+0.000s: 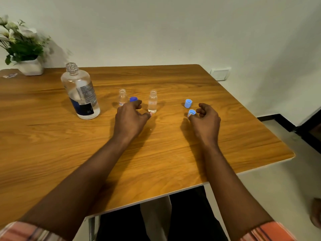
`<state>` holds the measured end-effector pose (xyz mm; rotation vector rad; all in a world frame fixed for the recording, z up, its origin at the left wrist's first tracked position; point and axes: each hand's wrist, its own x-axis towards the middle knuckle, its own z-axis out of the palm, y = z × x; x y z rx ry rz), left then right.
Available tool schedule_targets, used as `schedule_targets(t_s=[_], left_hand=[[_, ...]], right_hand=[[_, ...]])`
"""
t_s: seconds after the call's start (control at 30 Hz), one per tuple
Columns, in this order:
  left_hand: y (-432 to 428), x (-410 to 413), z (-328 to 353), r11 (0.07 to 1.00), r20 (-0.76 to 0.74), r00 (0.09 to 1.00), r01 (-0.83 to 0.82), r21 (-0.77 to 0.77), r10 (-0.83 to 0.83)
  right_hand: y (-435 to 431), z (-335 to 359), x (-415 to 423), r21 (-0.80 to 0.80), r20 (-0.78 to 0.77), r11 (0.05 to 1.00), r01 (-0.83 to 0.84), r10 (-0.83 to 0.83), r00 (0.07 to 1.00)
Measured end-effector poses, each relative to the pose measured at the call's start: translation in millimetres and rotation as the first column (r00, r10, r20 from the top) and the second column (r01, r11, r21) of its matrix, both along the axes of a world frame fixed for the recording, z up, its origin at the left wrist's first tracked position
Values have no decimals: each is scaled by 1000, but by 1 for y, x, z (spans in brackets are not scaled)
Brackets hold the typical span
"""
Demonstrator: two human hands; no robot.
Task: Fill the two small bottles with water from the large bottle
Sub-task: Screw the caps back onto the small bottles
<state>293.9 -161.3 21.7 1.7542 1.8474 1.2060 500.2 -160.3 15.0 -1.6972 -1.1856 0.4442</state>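
The large clear bottle (79, 91) stands uncapped at the left, partly filled with water. Two small clear bottles stand open in the middle: the left small bottle (122, 99) and the right small bottle (152, 101), which holds water. My left hand (130, 117) rests between them with loosely curled fingers, its thumb tip beside the right bottle's base. A dark blue cap (133, 99) lies just behind its fingertips. My right hand (205, 119) pinches a light blue cap (191, 113) between thumb and finger. A second light blue cap (188, 103) lies on the table just beyond it.
The wooden table (173, 153) ends at a right edge and a near edge. A white pot of flowers (26, 49) stands at the far left corner. A wall socket (219, 73) sits on the wall behind the table.
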Motion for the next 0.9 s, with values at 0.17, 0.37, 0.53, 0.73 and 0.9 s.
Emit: schedule_targets(t_s=[0.17, 0.37, 0.53, 0.73, 0.9], left_hand=[[10, 5, 1, 1000, 9, 1000, 0, -11, 1], [17, 8, 0, 1000, 32, 999, 17, -20, -16], [18, 13, -1, 1000, 42, 999, 25, -16, -25], [25, 11, 2, 1000, 93, 996, -16, -11, 17], [28, 12, 1, 999, 73, 997, -27, -23, 29]], right_hand=[[3, -6, -2, -15, 116, 1000, -14, 16, 993], [3, -7, -2, -2, 147, 1000, -17, 17, 989], [-2, -8, -4, 3, 156, 999, -47, 46, 987], [-6, -9, -22, 16, 225, 994, -106, 100, 969], [-3, -10, -44, 0, 280, 975, -223, 214, 936]])
